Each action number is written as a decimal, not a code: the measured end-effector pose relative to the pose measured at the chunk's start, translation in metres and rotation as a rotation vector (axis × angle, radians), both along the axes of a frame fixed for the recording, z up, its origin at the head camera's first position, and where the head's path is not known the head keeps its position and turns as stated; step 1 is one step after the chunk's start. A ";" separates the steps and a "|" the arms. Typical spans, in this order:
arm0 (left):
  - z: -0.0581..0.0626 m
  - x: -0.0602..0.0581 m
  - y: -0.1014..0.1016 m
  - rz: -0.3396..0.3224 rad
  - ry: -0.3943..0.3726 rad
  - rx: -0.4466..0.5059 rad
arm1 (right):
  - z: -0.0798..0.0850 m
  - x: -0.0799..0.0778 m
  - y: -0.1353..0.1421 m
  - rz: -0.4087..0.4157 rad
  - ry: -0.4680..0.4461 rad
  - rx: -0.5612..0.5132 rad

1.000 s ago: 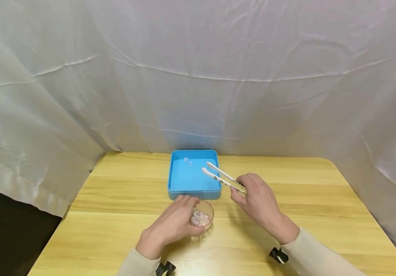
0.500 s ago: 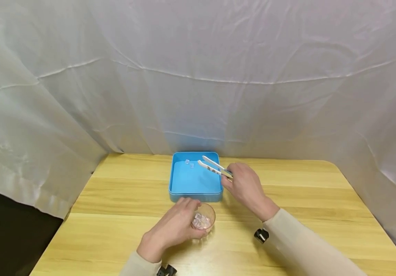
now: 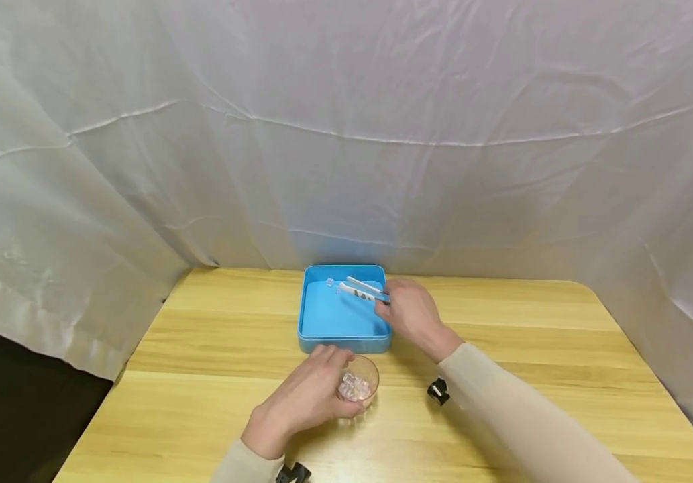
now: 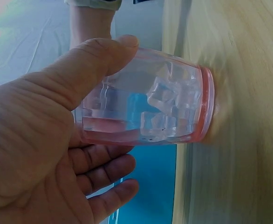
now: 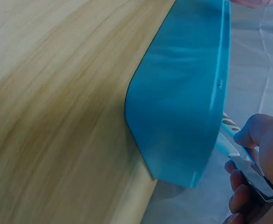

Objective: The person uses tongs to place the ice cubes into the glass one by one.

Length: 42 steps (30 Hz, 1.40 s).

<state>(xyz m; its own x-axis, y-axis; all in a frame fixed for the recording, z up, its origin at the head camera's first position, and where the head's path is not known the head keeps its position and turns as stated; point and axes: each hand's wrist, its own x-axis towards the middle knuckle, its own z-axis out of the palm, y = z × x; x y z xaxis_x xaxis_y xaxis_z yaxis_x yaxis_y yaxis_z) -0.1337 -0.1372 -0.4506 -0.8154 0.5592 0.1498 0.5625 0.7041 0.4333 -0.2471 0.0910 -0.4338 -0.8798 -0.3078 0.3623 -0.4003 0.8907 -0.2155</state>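
Observation:
My left hand [image 3: 306,389] grips a clear, pink-tinted cup [image 4: 146,100] that stands upright on the table. Several clear ice-like cubes [image 3: 355,387] lie in the bottom of the cup. With my right hand [image 3: 409,310] I hold white-tipped tongs [image 3: 363,294] over the right side of a blue tray [image 3: 343,325]. Their arms are slightly apart, and the tips reach toward two clear cubes [image 3: 330,282] at the back of the tray. One tip is close to the nearer cube; contact cannot be made out. In the right wrist view the tray wall hides the tips.
The wooden table [image 3: 213,349] runs beneath everything. A pale curtain [image 3: 346,168] hangs behind it and along both sides. A dark area [image 3: 14,402] shows beyond the table's left edge. The tray's raised walls stand just beyond the cup.
My right hand has moved left and forward, bringing the tongs lower into the tray near the cubes. The tongs' arms have come closer together. My left hand stays on the cup.

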 end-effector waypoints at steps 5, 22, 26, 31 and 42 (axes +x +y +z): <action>0.001 0.000 -0.001 -0.001 0.005 -0.001 | -0.003 -0.007 -0.008 -0.010 -0.049 0.028; 0.001 0.003 -0.001 -0.005 0.001 -0.007 | -0.007 -0.021 -0.026 -0.034 -0.062 0.099; 0.001 0.003 -0.001 -0.006 0.004 -0.008 | -0.008 -0.021 -0.027 -0.041 -0.065 0.114; 0.001 0.003 -0.001 -0.005 0.002 -0.003 | -0.009 -0.020 -0.027 -0.041 -0.076 0.121; 0.000 0.003 -0.002 -0.008 0.006 0.002 | -0.008 -0.018 -0.029 -0.051 -0.104 0.147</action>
<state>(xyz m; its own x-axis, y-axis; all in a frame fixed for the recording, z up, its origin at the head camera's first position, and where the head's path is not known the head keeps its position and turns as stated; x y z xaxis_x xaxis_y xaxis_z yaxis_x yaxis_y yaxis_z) -0.1306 -0.1390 -0.4509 -0.8100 0.5652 0.1561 0.5707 0.6988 0.4312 -0.2652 0.0622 -0.4423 -0.9257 -0.3052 0.2233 -0.3367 0.9340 -0.1192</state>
